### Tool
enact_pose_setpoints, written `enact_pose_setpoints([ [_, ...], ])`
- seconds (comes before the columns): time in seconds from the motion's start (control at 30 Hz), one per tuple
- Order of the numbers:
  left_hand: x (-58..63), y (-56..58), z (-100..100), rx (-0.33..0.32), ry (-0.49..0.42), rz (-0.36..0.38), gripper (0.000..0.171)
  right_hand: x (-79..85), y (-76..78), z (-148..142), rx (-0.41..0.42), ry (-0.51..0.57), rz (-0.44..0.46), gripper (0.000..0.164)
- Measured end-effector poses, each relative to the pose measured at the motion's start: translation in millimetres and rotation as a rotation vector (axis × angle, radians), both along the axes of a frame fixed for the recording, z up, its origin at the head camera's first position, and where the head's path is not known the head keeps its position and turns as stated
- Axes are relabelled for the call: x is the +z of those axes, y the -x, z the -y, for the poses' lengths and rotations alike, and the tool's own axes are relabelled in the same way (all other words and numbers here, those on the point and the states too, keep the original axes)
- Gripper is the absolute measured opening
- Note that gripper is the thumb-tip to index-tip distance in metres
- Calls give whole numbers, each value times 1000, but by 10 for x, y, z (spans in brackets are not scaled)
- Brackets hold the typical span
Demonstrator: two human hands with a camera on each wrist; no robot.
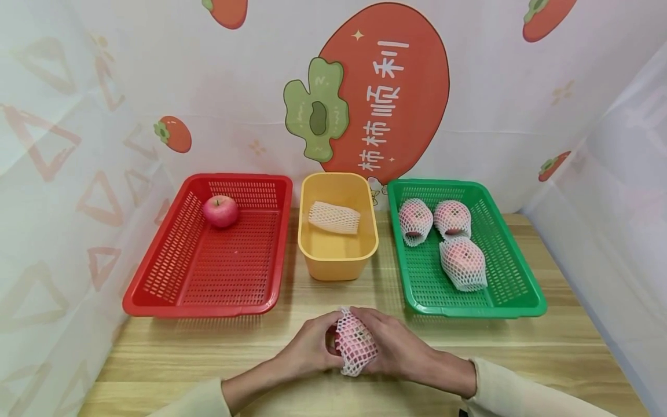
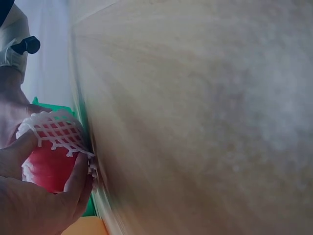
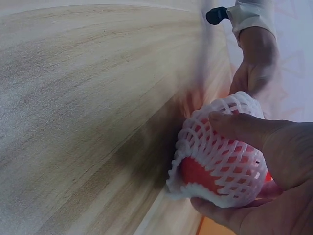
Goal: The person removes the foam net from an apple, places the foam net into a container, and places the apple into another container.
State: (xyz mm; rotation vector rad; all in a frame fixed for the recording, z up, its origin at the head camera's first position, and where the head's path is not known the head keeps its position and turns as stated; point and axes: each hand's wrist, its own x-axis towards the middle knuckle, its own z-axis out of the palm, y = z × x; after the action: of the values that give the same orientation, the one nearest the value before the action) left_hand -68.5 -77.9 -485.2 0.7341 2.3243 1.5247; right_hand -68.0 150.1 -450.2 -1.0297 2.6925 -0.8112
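One apple (image 2: 51,167), white net (image 1: 357,343) around it, left grip (image 1: 312,343), right grip (image 1: 394,346) holding

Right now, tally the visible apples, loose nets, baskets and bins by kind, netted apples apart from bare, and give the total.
Bare apple: 1
Netted apples: 4, one of them held
Loose net: 1
Baskets: 2
Bin: 1
Total: 9

The red basket (image 1: 203,311) at left and green basket (image 1: 469,311) at right are glossy, perforated plastic; the yellow bin (image 1: 334,270) at centre is smooth plastic. The foam net (image 1: 358,346) at bottom centre looks matt, the apple (image 1: 220,212) at left shiny. The tabletop (image 1: 547,356) looks wood-grained, the backdrop (image 1: 484,124) wrinkled cloth.
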Motion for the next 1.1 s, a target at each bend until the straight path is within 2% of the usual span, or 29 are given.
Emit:
enact_pose_setpoints([
  [0.1,-9,-7,-8,10,55,-103,73,1,7,-5,3,19,-10,103],
  [0.17,-9,-12,-14,10,57,-121,76,0,13,-8,11,43,-23,101],
  [0.6,14,-31,-32,43,86,-144,76,9,17,-38,47,114,-61,91],
  [0.9,32,-33,-9,40,95,-224,79,30,16,-75,50,89,-91,81],
  [1.1,25,-32,29,44,87,-199,81,27,23,-99,61,93,-138,73],
])
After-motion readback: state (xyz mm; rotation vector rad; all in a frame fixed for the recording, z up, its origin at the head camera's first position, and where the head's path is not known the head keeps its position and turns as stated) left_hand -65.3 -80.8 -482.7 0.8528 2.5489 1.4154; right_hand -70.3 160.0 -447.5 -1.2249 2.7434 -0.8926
